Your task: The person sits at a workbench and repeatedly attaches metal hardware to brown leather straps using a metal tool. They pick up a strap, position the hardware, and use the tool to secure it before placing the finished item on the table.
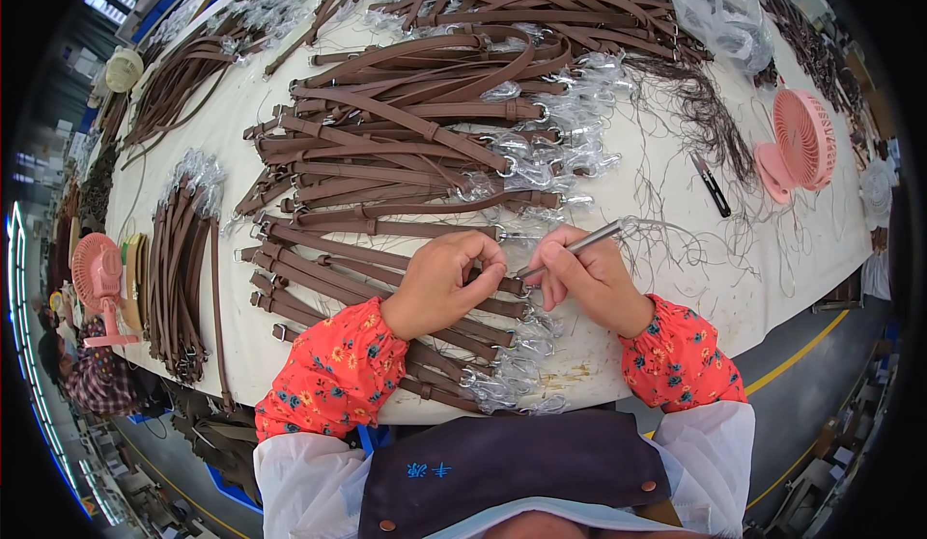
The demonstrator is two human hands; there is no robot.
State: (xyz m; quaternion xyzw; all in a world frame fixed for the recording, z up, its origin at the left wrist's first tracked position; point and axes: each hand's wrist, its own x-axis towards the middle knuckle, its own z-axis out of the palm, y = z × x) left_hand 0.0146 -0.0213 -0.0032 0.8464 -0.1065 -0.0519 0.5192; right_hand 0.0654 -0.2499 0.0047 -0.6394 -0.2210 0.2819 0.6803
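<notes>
bare hands close together over a brown strap's end

the left hand (446, 283) was curled, thumb and forefinger nearly meeting; whether it gripped anything could not be told. the right hand (591, 273) was closed around a slim metallic pen-like tool (597, 237), slanted down toward the strap (509, 286). that strap lay in a fanned row on the white-covered table (811, 240), near clear plastic wraps (538, 338). doing this well seemed to call for a steady left hand, the tool's tip in plain sight, and light movements clear of the fingertips.
</notes>
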